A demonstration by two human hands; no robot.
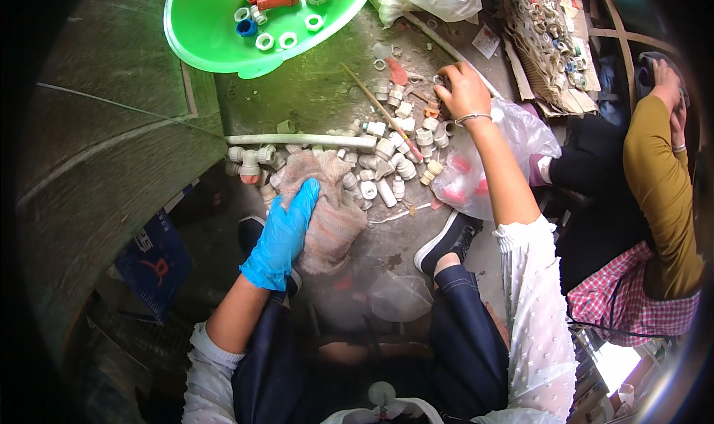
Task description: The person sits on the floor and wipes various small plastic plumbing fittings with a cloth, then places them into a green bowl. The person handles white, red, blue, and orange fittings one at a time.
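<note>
A crumpled pinkish-grey rag [329,208] lies flat under the gloved left hand [285,230]; small white pipe fittings [416,137] (dusty, jumbled) lie scattered just below the bare right hand [462,89].

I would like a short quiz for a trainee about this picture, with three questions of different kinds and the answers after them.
1. True or false: the left hand wears a blue glove.
2. What does the left hand rest on? A) the green basin B) a crumpled cloth C) the long white pipe
3. Fill in: the bare right hand reaches into the far side of the pile of white pipe ______.

Key:
1. True.
2. B.
3. fittings; whether the fingers grip one cannot be seen.
</note>
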